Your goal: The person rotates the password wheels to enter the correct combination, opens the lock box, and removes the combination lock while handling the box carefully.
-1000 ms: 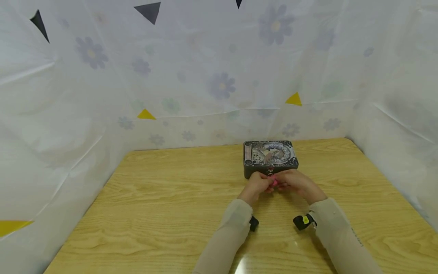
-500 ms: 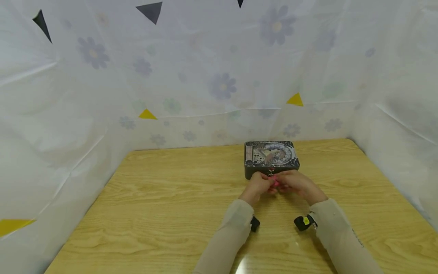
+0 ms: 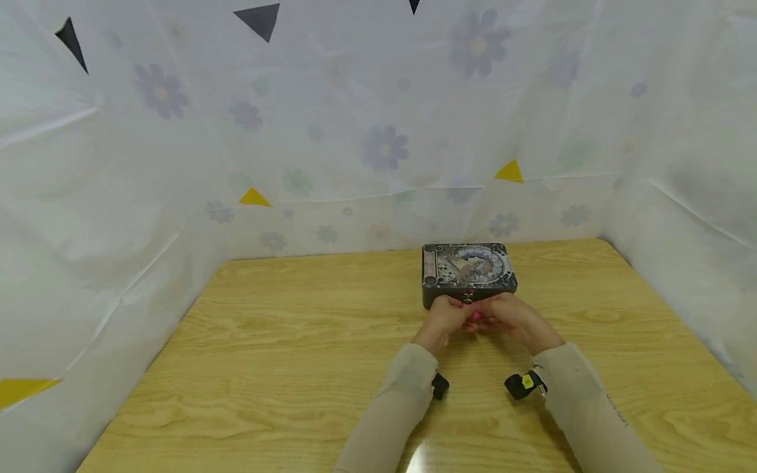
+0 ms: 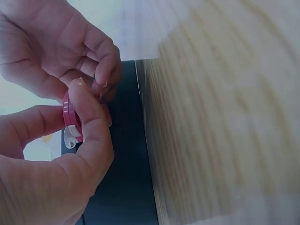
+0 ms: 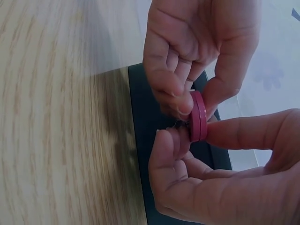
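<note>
A dark tin box (image 3: 469,266) with an illustrated lid stands closed at the back of the table, its red and metal clasp (image 3: 468,294) facing me. Right in front of the clasp, both hands hold a small pink padlock (image 5: 198,116), round and flat with a seam around its edge. My left hand (image 3: 443,320) pinches it between thumb and fingers. From the other side, the thumb and fingers of my right hand (image 3: 513,316) also pinch it. A small metal piece (image 4: 70,139) shows beside the padlock in the left wrist view. Fingers hide much of the lock.
The wood-grain table (image 3: 284,341) spreads out left, right and in front of the box. White flower-print sheeting (image 3: 367,131) hangs close behind the box and along both sides. Black camera straps (image 3: 520,386) are on the wrists.
Both hands stay at the box front with only slight finger shifts. Less of the pink padlock shows between the fingers now, and the right wrist has turned slightly.
</note>
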`<state>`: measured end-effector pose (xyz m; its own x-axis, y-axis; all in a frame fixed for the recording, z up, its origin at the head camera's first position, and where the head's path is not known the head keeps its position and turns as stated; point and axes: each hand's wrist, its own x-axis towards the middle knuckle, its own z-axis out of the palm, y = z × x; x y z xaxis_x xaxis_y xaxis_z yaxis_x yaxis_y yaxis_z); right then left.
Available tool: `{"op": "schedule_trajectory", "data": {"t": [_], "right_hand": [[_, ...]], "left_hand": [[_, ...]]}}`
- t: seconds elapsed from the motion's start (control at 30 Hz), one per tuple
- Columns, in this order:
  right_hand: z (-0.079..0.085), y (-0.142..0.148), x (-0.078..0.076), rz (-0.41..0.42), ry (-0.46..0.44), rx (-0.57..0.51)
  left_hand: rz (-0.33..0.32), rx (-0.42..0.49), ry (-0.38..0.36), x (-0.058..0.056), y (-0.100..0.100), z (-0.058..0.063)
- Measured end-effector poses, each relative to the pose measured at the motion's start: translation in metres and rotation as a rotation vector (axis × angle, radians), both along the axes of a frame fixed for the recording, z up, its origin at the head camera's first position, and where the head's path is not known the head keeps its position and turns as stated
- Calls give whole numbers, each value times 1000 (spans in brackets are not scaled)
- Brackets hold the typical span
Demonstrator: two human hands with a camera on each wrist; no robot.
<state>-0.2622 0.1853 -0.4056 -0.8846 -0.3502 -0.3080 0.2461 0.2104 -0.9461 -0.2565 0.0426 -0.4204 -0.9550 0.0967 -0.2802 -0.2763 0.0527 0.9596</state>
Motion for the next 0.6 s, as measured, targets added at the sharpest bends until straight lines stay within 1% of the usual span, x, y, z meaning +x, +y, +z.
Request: {"op": "schedule_trajectory", "data": {"t": [0.3,0.43,0.6], "right_hand": [[2,-1,2,-6,6,-5],[2,0,2,-12,13,30],[2,0,3,-29,6,63]], "left_hand": [[18,-6,-9,1,1,3],[25,-16,-18,1,1,3],[18,-16,-19,1,1,1]]}}
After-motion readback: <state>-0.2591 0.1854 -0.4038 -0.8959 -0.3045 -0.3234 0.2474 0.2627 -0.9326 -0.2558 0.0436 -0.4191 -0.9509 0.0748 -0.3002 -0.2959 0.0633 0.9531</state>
